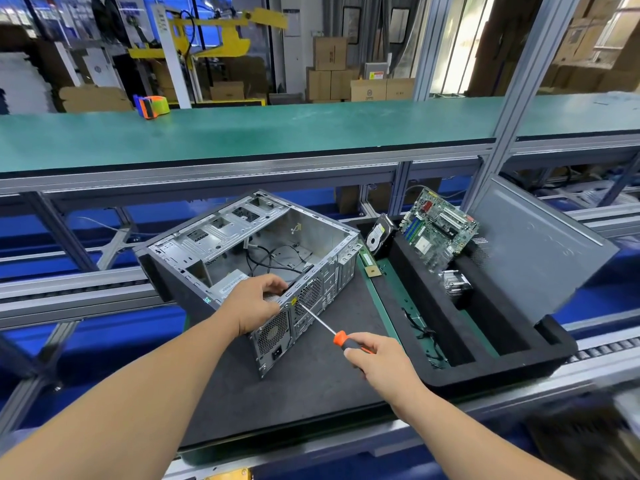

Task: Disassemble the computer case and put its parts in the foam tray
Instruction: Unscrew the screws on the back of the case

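Gripping the top rear edge of the case (249, 251), the left hand (254, 303) has its fingers (277, 284) curled over the metal rim just above the power supply (272, 336). The right hand (377, 358) is closed around the orange-and-black handle of a screwdriver (332, 332), whose shaft runs up and left with the tip at the case's rear panel, beside the fan grille (309, 295).

The case lies on its side on a dark mat (301, 393), open face up, with loose black cables (273, 258) inside.

Just right of the case sits the black foam tray (485, 372). A motherboard (438, 228) leans upright in its far end, a hard drive (377, 235) stands beside that, and a heatsink (455, 284) rests in a nearer slot. A grey side panel (540, 244) leans against the tray's right side. Beyond, a green bench (277, 129) carries a tape dispenser (152, 105).
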